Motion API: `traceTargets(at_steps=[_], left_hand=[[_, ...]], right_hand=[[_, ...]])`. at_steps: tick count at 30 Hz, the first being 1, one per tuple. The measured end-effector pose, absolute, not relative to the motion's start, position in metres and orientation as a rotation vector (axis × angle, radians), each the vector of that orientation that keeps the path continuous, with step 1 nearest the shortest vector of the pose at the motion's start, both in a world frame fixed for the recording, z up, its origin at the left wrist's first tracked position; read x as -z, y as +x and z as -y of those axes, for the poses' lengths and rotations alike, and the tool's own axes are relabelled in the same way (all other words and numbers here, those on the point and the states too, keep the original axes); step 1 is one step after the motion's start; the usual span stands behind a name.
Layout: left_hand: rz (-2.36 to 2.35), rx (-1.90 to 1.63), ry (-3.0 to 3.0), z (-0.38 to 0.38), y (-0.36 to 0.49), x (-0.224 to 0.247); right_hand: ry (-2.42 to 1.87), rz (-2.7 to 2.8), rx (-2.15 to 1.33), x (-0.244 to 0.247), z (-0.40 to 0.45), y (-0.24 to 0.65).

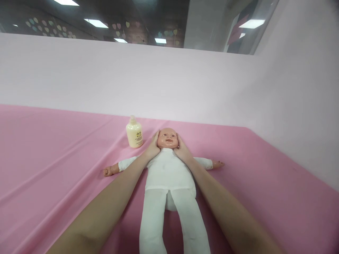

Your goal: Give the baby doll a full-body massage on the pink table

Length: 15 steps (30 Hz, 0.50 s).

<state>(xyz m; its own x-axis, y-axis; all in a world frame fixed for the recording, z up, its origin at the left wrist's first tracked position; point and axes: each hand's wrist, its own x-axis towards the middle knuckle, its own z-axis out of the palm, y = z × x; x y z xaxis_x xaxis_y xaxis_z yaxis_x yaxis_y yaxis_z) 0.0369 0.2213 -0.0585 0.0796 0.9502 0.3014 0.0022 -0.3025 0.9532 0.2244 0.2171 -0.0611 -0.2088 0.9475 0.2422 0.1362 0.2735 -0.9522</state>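
Note:
A baby doll (169, 171) with a hard plastic head and a white cloth body lies on its back, face up. Its arms stretch out to both sides and its legs point toward me. My left hand (153, 148) cups the left side of the doll's head, fingers along the cheek. On the opposite side, my right hand (183, 150) cups the head in the same way. Both palms rest near the doll's neck and shoulders, and my forearms pass over its arms. Some fingertips are hidden beside or behind the head.
A pale yellow pump bottle (135, 134) stands upright to the left of the doll's head. Pink cloth (66, 158) with a few folds covers the surface. A white wall (132, 81) rises behind, with a window (137, 21) above it; another wall stands at the right.

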Motion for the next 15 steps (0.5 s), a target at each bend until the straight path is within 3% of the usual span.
traceTargets(at_steps=[15], left_hand=[[-0.983, -1.313, 1.396, -0.222, 0.052, 0.05]], right_hand=[[-1.053, 1.573, -1.11, 0.057, -0.214, 0.226]])
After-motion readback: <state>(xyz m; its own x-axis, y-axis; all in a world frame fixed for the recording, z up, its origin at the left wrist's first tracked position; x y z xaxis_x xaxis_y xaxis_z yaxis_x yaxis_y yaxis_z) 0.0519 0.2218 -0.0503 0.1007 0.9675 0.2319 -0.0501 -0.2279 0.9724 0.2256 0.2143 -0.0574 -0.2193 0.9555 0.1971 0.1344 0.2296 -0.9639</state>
